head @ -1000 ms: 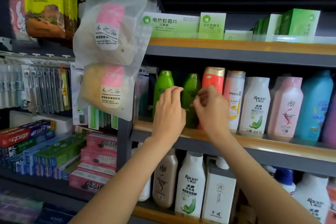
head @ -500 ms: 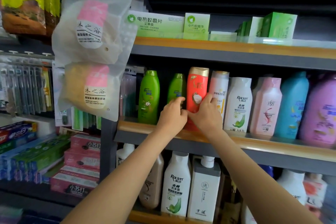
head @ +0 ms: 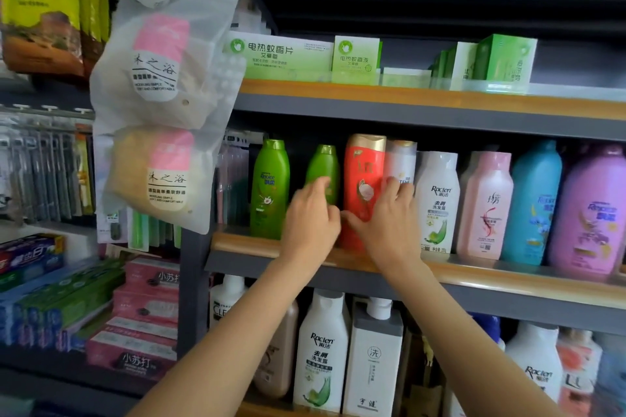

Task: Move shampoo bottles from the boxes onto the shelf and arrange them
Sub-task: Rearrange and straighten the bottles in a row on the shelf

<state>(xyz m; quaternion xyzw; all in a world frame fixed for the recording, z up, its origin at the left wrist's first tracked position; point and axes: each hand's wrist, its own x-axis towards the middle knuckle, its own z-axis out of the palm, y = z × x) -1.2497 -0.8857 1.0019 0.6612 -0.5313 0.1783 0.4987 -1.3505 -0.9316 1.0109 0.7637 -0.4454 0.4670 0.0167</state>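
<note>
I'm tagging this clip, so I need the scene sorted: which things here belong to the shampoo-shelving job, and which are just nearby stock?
Part of the job:
- red bottle, right hand on it
- green bottle, set back, left hand at it
- front green bottle
- middle shelf

Just nearby:
- green boxes above
- toothpaste boxes
- hanging sponge bags

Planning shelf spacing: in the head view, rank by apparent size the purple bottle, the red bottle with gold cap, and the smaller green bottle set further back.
1. Purple bottle
2. Red bottle with gold cap
3. Smaller green bottle, though set back and partly hidden.
</note>
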